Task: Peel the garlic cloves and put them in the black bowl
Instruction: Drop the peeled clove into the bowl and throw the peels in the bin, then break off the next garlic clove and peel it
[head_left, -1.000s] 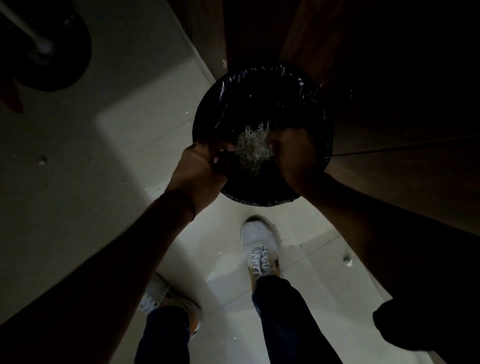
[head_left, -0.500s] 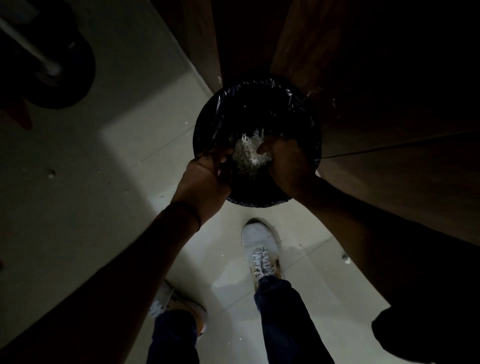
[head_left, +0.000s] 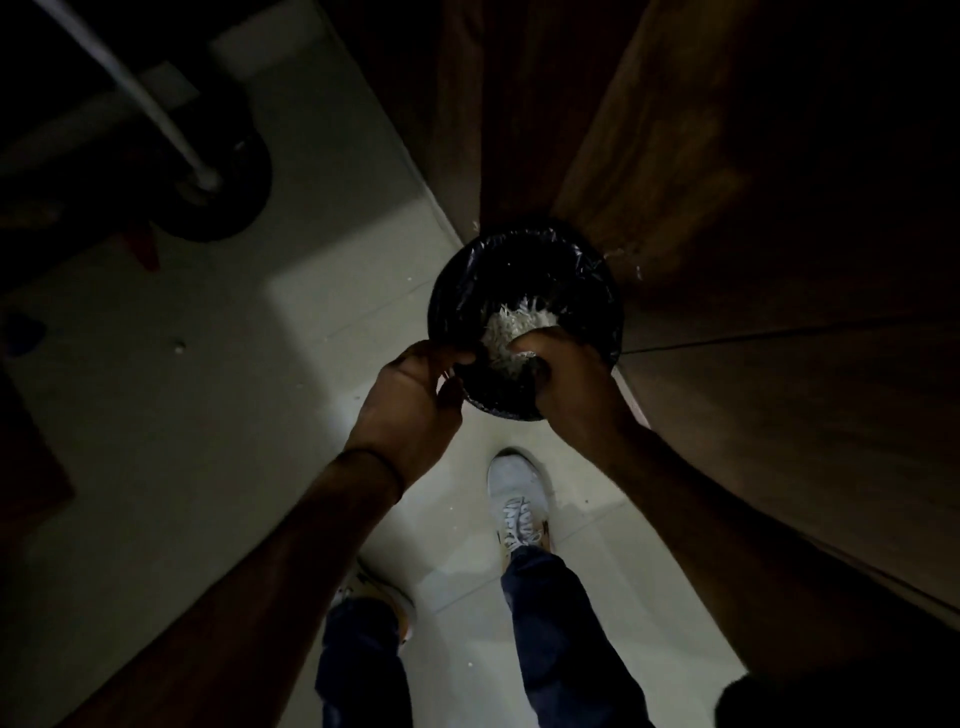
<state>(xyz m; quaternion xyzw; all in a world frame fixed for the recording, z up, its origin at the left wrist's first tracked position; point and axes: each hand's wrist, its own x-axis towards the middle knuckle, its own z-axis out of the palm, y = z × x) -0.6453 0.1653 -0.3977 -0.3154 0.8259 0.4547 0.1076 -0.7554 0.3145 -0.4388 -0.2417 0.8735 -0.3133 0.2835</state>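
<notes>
At mid-frame, over a bin lined with a black bag, the right hand clutches a heap of pale garlic peels — the left hand curls at the near rim, grip unclear. Below, white shoes stand on pale floor tiles beside dark wooden panels.

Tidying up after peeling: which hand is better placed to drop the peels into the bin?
Right, probably. The right hand is over the bin with the pale peels bunched against its fingers; the left hand is at the near rim, beside them.
</notes>
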